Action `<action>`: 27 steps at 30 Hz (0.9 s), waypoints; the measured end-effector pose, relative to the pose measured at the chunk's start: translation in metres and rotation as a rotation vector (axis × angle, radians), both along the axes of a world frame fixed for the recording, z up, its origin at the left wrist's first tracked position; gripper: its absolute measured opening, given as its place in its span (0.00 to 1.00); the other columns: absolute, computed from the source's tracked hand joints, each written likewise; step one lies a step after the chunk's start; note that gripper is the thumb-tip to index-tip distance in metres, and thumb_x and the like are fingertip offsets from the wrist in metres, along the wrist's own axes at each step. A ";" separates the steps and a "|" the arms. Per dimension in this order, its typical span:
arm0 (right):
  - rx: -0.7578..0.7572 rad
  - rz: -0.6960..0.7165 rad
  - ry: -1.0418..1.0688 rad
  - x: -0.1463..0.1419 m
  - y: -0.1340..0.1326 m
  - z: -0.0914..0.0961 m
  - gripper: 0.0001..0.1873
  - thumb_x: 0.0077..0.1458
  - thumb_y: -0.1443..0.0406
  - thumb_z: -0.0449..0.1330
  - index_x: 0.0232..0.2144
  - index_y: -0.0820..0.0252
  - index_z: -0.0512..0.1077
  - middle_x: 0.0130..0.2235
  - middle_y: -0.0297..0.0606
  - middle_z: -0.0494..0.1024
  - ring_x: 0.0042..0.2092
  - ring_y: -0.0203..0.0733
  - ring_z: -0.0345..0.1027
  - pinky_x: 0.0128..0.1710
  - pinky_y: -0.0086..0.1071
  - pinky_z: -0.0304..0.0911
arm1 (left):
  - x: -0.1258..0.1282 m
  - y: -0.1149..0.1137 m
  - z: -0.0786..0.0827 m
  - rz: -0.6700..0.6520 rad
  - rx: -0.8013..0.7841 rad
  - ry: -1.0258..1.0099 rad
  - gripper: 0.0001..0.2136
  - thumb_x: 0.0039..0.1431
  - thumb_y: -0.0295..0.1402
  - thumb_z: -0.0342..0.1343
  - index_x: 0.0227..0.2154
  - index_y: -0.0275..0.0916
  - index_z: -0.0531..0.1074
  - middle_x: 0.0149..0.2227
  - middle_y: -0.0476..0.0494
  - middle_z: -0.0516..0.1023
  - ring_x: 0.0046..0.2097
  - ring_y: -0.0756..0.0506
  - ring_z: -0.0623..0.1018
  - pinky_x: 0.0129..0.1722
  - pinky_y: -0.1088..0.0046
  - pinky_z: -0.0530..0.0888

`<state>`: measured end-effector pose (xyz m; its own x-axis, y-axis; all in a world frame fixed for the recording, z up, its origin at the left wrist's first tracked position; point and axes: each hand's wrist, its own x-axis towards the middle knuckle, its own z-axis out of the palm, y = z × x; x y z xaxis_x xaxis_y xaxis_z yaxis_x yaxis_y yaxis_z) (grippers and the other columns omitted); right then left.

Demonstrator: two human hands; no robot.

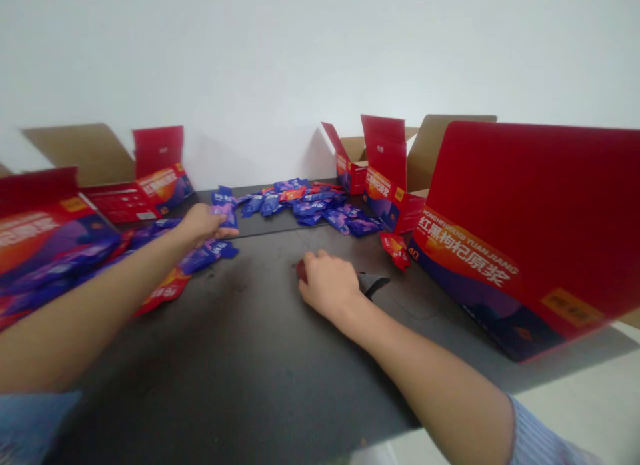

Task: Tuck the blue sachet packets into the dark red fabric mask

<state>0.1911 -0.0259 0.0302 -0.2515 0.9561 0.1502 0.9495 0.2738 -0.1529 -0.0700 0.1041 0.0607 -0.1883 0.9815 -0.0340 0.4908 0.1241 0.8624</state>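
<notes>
My left hand (203, 223) reaches over the left side of the table. Its fingers are closed on a blue-purple sachet (223, 201). Below that hand, a pile of blue and red sachets (205, 255) spreads to the left. My right hand (329, 281) rests low over the middle of the table, fingers wrapped round a tool with a dark red end (301, 270). From under the wrist side pokes its dark, pointed, blade-like part (373, 283); most of the tool is hidden by the palm, so its kind is unclear.
At the back lies a heap of blue and red sachets (313, 201). Open red cartons stand at left (163, 185) and right (385, 185). A large red carton (525, 231) is close on the right, with a red sachet (396, 250) beside it. A wall rises behind the dark table (250, 358).
</notes>
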 end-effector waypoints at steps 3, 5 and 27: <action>0.103 0.006 0.179 0.009 0.005 0.003 0.14 0.58 0.56 0.57 0.42 0.55 0.74 0.43 0.41 0.79 0.40 0.48 0.75 0.36 0.37 0.67 | 0.015 -0.048 -0.001 -0.090 -0.134 -0.133 0.07 0.62 0.16 0.51 0.38 0.33 0.64 0.30 0.49 0.74 0.32 0.48 0.82 0.38 0.74 0.78; 0.221 0.011 0.301 0.012 0.007 0.005 0.16 0.59 0.54 0.56 0.46 0.51 0.74 0.45 0.39 0.79 0.43 0.47 0.74 0.37 0.35 0.65 | 0.024 -0.074 -0.005 -0.261 -0.282 -0.262 0.09 0.62 0.18 0.52 0.44 0.33 0.67 0.33 0.43 0.79 0.32 0.46 0.83 0.36 0.73 0.79; 0.150 0.031 0.111 0.022 0.035 -0.006 0.16 0.57 0.53 0.59 0.46 0.43 0.78 0.41 0.36 0.78 0.40 0.44 0.72 0.32 0.32 0.57 | 0.054 -0.088 -0.064 -0.957 -0.486 -0.746 0.20 0.60 0.29 0.61 0.54 0.32 0.68 0.53 0.27 0.76 0.39 0.41 0.84 0.36 0.72 0.81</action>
<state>0.2130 0.0094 0.0242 -0.2546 0.9129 0.3191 0.9197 0.3305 -0.2118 -0.0160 0.0160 -0.0038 0.7914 0.5730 -0.2130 -0.0164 0.3682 0.9296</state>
